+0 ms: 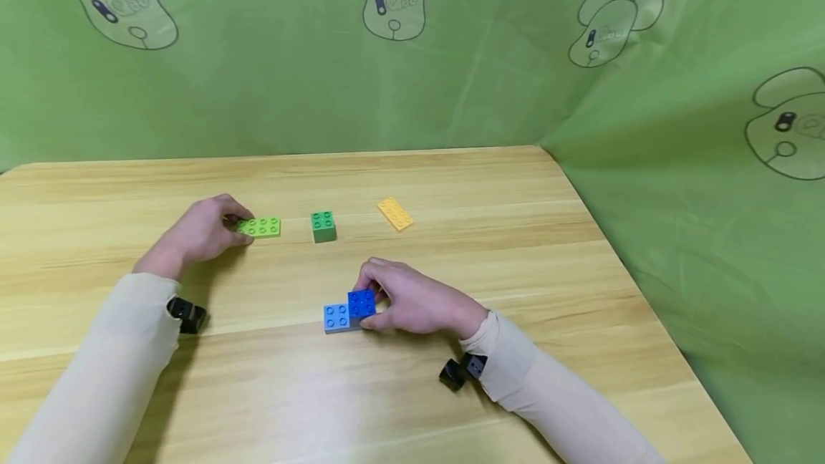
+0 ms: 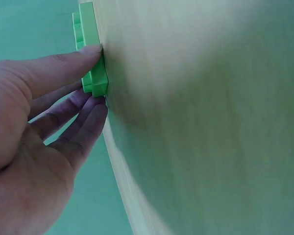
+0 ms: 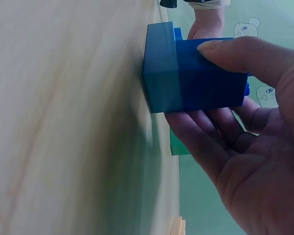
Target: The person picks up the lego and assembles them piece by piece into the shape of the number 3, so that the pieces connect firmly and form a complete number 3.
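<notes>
My left hand [image 1: 205,230] pinches the left end of a lime green 2x4 building brick [image 1: 266,227]. In the left wrist view the thumb is on one side of this brick [image 2: 89,23] and the fingers are on the other; it sits at the tabletop. Nearer the front, my right hand [image 1: 422,299] holds a dark blue 2x2 brick [image 1: 362,303] between thumb and fingers. That brick stands on the right half of a longer light blue brick [image 1: 336,319], whose left studs are bare. The right wrist view shows the dark blue brick [image 3: 213,81] flush against the light blue one [image 3: 160,68].
A green 2x2 brick [image 1: 324,227] stands on the wooden table [image 1: 490,235] right of the lime one. Further right lies a flat yellow-orange plate brick [image 1: 395,213], set at an angle. A green printed curtain [image 1: 271,77] hangs behind the table and along its right side.
</notes>
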The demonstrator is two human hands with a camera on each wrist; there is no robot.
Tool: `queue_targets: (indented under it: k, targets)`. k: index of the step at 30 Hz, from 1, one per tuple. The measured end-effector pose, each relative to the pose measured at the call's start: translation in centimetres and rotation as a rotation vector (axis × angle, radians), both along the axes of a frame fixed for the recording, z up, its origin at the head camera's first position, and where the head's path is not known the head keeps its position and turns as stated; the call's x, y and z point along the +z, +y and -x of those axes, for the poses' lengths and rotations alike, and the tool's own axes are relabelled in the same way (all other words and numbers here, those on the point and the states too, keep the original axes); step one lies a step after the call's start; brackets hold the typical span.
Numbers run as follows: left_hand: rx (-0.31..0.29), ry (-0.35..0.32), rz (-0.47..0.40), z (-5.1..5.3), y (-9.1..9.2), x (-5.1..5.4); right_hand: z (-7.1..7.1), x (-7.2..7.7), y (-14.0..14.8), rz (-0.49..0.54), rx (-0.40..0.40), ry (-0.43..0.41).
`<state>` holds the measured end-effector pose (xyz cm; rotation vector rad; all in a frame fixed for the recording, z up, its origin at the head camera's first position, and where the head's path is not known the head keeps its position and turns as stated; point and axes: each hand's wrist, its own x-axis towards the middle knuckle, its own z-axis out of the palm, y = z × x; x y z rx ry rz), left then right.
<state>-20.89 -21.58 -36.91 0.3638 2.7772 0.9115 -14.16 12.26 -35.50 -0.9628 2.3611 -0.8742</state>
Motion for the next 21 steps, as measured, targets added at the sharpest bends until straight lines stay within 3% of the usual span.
queue_targets:
  k: [10,21]
  targets:
    - [0.023,0.000,0.004,-0.1,0.1,0.3,-0.1,0.1,0.1,0.004,-0.014,0.005]
    - [0.067,-0.043,-0.070,-0.9,-1.0,0.3,-0.1,-0.2,0.1,0.001,-0.006,0.015]
